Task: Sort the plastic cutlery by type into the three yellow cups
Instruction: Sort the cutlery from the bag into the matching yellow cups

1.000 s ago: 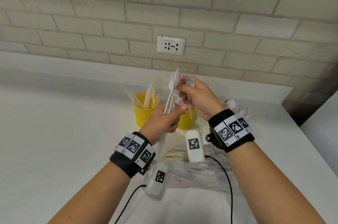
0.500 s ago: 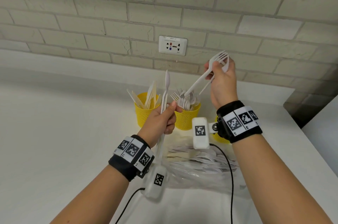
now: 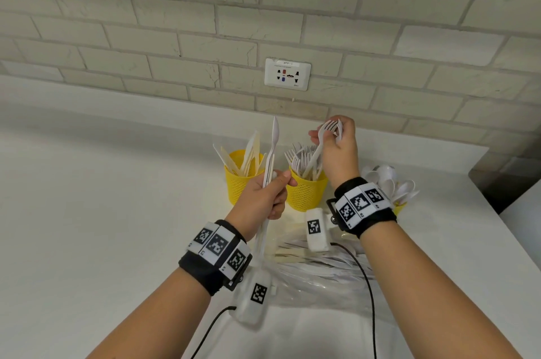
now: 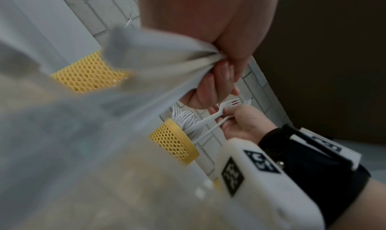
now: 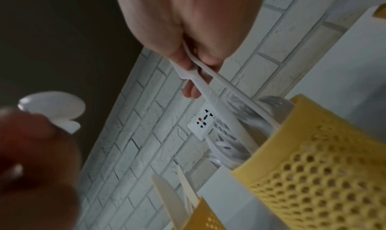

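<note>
Three yellow mesh cups stand by the wall. The left cup (image 3: 238,183) holds knives, the middle cup (image 3: 306,194) forks, and the right cup (image 3: 399,208), mostly hidden behind my right wrist, spoons (image 3: 386,180). My right hand (image 3: 330,133) pinches two white forks (image 3: 317,150) near their heads, their handles reaching down into the middle cup (image 5: 313,167). My left hand (image 3: 275,186) grips a small bundle of white spoons (image 3: 273,142) upright in front of the left and middle cups. In the right wrist view one spoon bowl (image 5: 52,104) shows above that blurred hand.
A clear plastic bag (image 3: 322,268) with more white cutlery lies on the white counter (image 3: 102,212) just in front of the cups, under my wrists. A brick wall with a socket (image 3: 287,74) is close behind. The counter's right edge (image 3: 503,227) drops off near the right cup.
My right hand has come down and slightly left with the forks, so their handles now dip into the middle cup. The left hand still holds the spoons upright in about the same place.
</note>
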Demonstrator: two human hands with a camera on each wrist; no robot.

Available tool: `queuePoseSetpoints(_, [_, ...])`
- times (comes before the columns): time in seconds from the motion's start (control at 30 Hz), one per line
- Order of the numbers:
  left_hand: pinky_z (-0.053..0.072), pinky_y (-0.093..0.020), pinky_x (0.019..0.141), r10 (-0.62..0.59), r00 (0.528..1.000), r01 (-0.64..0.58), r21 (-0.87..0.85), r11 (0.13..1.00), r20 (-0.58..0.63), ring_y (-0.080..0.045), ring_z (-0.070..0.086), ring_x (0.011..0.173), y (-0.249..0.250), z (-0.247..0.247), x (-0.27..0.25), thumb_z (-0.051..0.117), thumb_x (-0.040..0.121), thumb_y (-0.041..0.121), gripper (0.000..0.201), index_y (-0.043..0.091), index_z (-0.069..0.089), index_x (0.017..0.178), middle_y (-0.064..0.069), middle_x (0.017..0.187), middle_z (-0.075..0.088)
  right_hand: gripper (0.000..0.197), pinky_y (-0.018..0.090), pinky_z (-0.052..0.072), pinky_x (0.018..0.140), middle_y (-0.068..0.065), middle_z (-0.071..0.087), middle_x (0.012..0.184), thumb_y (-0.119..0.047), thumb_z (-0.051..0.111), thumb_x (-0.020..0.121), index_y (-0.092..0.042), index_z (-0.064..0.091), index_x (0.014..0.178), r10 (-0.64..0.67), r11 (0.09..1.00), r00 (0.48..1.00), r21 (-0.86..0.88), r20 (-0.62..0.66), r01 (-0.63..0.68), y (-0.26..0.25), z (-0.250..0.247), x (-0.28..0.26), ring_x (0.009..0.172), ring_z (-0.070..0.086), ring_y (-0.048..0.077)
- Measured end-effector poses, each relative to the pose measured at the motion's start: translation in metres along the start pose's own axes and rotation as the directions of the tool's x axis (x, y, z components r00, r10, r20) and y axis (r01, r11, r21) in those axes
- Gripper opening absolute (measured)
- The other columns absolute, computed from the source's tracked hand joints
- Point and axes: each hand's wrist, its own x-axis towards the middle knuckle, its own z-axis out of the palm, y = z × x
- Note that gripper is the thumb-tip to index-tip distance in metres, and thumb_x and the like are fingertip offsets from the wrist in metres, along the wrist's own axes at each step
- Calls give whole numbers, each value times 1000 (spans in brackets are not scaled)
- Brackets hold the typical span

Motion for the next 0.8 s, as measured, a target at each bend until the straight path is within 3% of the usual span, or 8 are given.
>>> queuePoseSetpoints(0.13, [18, -21, 42, -8, 1000, 8, -4, 1000, -6, -10, 22, 41, -1, 0, 1, 48, 98, 23, 27, 12, 59, 77, 4, 50, 28, 34, 34, 51, 88, 1, 58, 90, 6, 37, 94, -27, 45, 91, -9, 1000, 999, 9, 42, 8, -1, 5, 2, 83, 62, 17])
queuePoseSetpoints(0.27, [17, -22, 43, -11, 1000, 11, -6, 1000, -9, -10, 21, 41, -1, 1, 2, 48, 98, 23, 26, 11, 59, 78, 3, 51, 26, 14, 43, 46, 96, 7, 61, 103, -6, 42, 91, -18, 47, 97, 16, 977, 991, -211, 136, 13, 17, 5, -10, 98, 57, 21])
queuePoseSetpoints(0.3, [17, -22, 43, -11, 1000, 11, -4, 1000, -11, -10, 21, 41, -1, 1, 2, 48, 98, 24, 26, 11, 59, 78, 3, 51, 26, 14, 45, 41, 101, 9, 61, 109, -9, 43, 90, -16, 50, 100, -4, 942, 988, -331, 157, 56, 24, 2, -11, 107, 55, 24])
queuePoseSetpoints(0.37, [18, -21, 43, -13, 1000, 13, -11, 1000, -15, -10, 21, 41, 0, 0, 1, 48, 98, 24, 27, 11, 59, 77, 4, 50, 26, 19, 48, 19, 115, 10, 57, 124, -6, 42, 92, -10, 54, 106, -14, 800, 978, -585, 206, 135, 38, -2, -11, 130, 41, 27])
queuePoseSetpoints(0.43, [18, -20, 42, -16, 1000, 16, -16, 1000, -20, -10, 22, 40, 0, -1, 1, 48, 98, 23, 27, 11, 59, 77, 4, 50, 26, 21, 46, 1, 118, 8, 47, 139, -7, 42, 93, -8, 53, 112, 15, 703, 973, -694, 232, 154, 42, -4, -12, 143, 22, 24])
queuePoseSetpoints(0.53, [16, -22, 44, -12, 1000, 12, -11, 1000, -14, -9, 22, 39, 0, 2, 0, 49, 98, 21, 25, 11, 58, 77, 5, 49, 27, 22, 48, 1, 119, 7, 38, 147, -11, 48, 92, -11, 53, 113, -24, 707, 969, -682, 245, 190, 35, -6, -13, 145, 16, 23])
queuePoseSetpoints(0.63, [17, -22, 44, -3, 1000, 3, 13, 1000, -8, -9, 24, 38, 1, 4, 0, 53, 95, 18, 20, 10, 57, 77, 7, 47, 31, 36, 52, 5, 118, 6, 36, 149, -7, 51, 88, -20, 54, 121, -78, 707, 954, -659, 290, 258, 27, -9, -13, 145, 15, 24])
queuePoseSetpoints(0.8, [21, -20, 42, 12, 999, -10, 55, 998, -34, -11, 28, 38, 1, 7, 0, 65, 88, 12, 14, 11, 57, 76, 3, 47, 34, 46, 46, -5, 118, 3, 20, 158, -7, 39, 94, -31, 54, 130, 85, 531, 914, -794, 396, 295, 26, -13, -18, 148, 0, 23])
